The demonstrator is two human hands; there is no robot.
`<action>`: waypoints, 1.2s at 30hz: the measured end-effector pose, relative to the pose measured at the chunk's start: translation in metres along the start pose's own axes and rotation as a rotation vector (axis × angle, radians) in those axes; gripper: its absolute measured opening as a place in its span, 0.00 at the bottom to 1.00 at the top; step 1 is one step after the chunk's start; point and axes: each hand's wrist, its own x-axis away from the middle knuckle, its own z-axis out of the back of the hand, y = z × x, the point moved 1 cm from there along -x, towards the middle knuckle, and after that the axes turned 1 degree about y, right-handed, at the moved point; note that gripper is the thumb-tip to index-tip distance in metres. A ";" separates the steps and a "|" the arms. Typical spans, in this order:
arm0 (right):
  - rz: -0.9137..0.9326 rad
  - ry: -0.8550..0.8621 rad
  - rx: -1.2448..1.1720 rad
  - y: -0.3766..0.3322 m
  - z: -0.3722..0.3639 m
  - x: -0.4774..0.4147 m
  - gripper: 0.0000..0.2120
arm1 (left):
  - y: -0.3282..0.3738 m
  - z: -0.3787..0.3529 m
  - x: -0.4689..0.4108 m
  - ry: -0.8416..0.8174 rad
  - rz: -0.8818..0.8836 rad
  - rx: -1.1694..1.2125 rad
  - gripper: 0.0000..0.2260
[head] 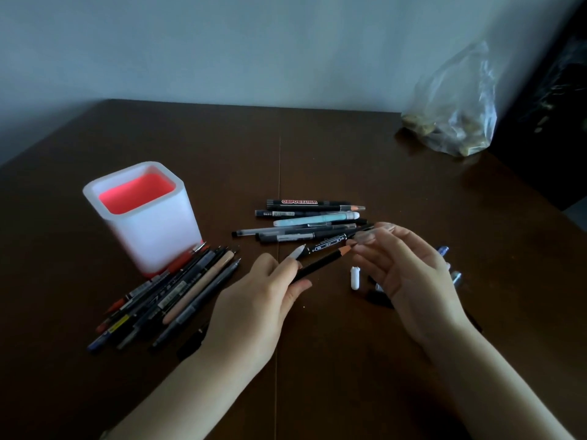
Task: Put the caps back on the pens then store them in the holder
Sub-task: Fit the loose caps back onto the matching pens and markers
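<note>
— Hands first: what are they doing?

— The left hand is gripping a black pencil by its back end, thumb and fingers curling round the barrel, its brown point aiming right. The right hand is pinching a clear cap at its fingertips, just beside that point, though the cap is showing blurred.

— And the holder?

— The white holder, red inside, is standing upright at the left of the wooden table. One bundle of pens is lying against its base. A second pile, with a whiteboard marker on its far side, is lying in the middle, beyond the hands. A white cap is lying loose between the two hands, and small blue pieces, caps or pens I cannot tell, are peeking out behind the right one.

— Anything else?

— A clear plastic bag is slumping at the far right, against the wall.
</note>
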 end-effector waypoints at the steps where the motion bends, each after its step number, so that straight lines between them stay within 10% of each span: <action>1: -0.001 -0.006 0.008 0.000 0.000 0.000 0.05 | 0.000 0.000 0.000 0.004 -0.001 -0.004 0.15; 22: 0.043 -0.174 0.267 0.003 -0.007 0.012 0.07 | 0.003 0.000 0.001 0.007 -0.031 0.084 0.16; 30: 0.219 0.373 0.066 -0.032 0.009 -0.019 0.06 | -0.002 0.005 0.002 0.071 0.049 0.063 0.11; 36: 0.082 0.247 0.297 -0.039 -0.015 -0.067 0.05 | 0.002 0.002 0.006 -0.041 0.045 0.065 0.12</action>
